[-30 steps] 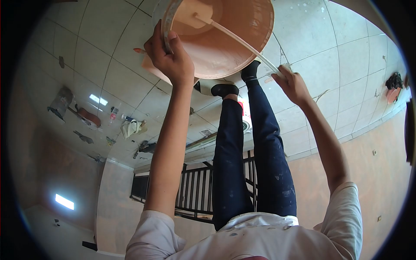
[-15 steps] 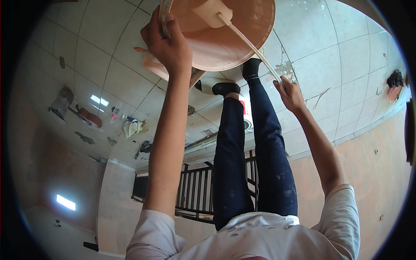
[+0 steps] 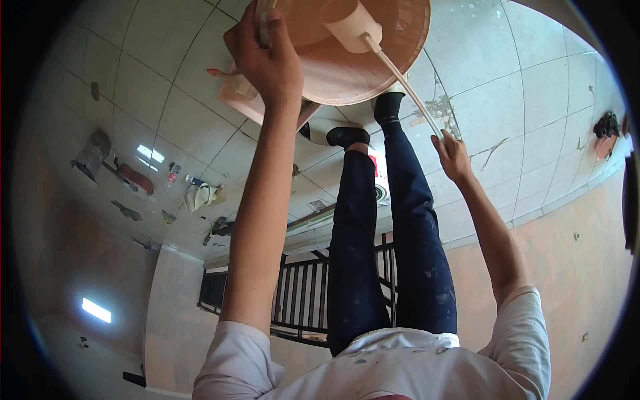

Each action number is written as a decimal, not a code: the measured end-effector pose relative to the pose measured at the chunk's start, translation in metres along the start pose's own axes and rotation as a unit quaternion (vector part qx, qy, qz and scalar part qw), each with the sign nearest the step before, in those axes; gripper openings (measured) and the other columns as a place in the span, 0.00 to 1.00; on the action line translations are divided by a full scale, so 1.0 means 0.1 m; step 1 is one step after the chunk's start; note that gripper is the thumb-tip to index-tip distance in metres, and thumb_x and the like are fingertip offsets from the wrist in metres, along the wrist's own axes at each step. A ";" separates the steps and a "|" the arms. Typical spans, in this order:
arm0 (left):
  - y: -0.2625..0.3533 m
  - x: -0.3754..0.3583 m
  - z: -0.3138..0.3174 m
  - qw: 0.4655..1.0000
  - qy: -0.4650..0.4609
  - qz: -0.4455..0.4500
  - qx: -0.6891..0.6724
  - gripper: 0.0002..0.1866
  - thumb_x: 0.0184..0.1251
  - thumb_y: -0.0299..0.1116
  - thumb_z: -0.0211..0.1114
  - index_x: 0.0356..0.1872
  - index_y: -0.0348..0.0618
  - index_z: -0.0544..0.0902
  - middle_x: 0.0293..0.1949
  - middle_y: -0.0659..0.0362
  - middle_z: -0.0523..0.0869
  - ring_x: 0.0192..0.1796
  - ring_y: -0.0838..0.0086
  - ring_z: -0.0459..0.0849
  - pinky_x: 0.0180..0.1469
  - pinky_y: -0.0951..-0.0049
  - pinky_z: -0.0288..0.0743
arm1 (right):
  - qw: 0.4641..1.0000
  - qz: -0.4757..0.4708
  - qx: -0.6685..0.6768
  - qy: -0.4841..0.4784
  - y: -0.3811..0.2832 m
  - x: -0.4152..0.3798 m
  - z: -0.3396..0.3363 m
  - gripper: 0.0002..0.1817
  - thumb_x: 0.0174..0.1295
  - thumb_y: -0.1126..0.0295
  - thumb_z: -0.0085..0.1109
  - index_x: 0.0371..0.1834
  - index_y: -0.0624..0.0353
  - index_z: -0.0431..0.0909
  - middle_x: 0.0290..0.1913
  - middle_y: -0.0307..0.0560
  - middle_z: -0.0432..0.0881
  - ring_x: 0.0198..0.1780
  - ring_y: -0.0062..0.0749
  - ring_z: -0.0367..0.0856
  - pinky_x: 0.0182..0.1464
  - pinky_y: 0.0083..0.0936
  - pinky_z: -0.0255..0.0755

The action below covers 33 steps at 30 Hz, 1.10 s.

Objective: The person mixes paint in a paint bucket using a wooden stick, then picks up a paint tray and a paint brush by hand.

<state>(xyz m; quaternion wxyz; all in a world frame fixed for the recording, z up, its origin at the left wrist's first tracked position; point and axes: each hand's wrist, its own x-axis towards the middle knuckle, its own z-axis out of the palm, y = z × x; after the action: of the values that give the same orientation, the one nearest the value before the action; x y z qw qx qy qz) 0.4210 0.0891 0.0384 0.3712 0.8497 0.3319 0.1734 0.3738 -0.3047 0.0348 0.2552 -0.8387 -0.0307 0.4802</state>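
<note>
A round bucket [image 3: 393,40] coated inside with peach-coloured paint stands on the tiled floor just ahead of my feet. My left hand [image 3: 267,63] is shut on its near rim. My right hand [image 3: 453,157] grips the end of a long white handle [image 3: 407,87], which slants into the bucket. At the handle's far end, a pale paint-covered roller head [image 3: 350,23] rests inside the bucket. Both arms reach down past my dark trouser legs.
A pinkish flat tray [image 3: 233,97] lies beside the bucket. Rags, bottles and scraps [image 3: 200,197] litter the tiles on the left. A black railing [image 3: 300,300] runs behind my legs. A dark heap [image 3: 605,127] sits by the peach wall on the right.
The roller head has slid to the right across the inside of the bucket. My right hand has drawn back toward my body along with the handle. My left hand keeps its hold on the rim.
</note>
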 end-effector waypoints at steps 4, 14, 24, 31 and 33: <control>0.09 0.01 0.07 0.996 -0.012 0.075 -0.044 0.25 0.79 0.47 0.60 0.61 0.34 0.80 0.53 0.47 0.82 0.57 0.56 0.77 0.60 0.58 0.70 | 1.000 0.010 0.005 0.002 0.12 -0.02 -0.02 0.20 0.75 0.57 0.56 0.34 0.64 0.69 0.19 0.60 0.68 0.21 0.56 0.67 0.28 0.43 0.63; 0.17 -0.09 0.09 0.997 -0.040 0.058 -0.018 0.27 0.79 0.49 0.59 0.63 0.34 0.80 0.54 0.47 0.82 0.58 0.56 0.76 0.62 0.57 0.69 | 1.000 0.010 -0.018 -0.015 0.08 -0.01 -0.03 0.20 0.75 0.56 0.56 0.33 0.63 0.69 0.19 0.60 0.69 0.22 0.56 0.67 0.29 0.43 0.64; 0.22 -0.16 0.10 0.998 -0.034 0.037 -0.045 0.24 0.77 0.47 0.61 0.63 0.38 0.81 0.49 0.50 0.79 0.52 0.62 0.77 0.57 0.61 0.72 | 0.999 0.008 -0.015 -0.028 -0.04 -0.01 0.01 0.21 0.74 0.56 0.57 0.33 0.63 0.69 0.19 0.60 0.69 0.23 0.58 0.66 0.29 0.43 0.64; 0.27 -0.18 0.10 0.996 -0.033 0.058 -0.052 0.26 0.78 0.45 0.61 0.63 0.32 0.79 0.53 0.46 0.80 0.56 0.55 0.77 0.59 0.57 0.71 | 0.999 -0.006 -0.042 -0.013 0.03 0.00 0.06 0.20 0.74 0.54 0.58 0.35 0.62 0.70 0.22 0.63 0.75 0.29 0.66 0.77 0.30 0.49 0.67; -0.05 -0.27 0.27 0.993 0.029 0.114 -0.028 0.25 0.67 0.40 0.69 0.62 0.42 0.81 0.45 0.51 0.77 0.48 0.59 0.76 0.50 0.59 0.73 | 0.998 -0.002 -0.054 -0.014 0.10 0.04 0.08 0.20 0.74 0.55 0.58 0.35 0.62 0.70 0.23 0.63 0.76 0.30 0.66 0.79 0.30 0.49 0.68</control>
<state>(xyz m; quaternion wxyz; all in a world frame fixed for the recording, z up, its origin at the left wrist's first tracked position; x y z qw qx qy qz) 0.4135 0.0588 0.0154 0.3632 0.8657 0.2386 0.2484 0.3671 -0.3086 0.0238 0.2098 -0.8444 -0.0624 0.4889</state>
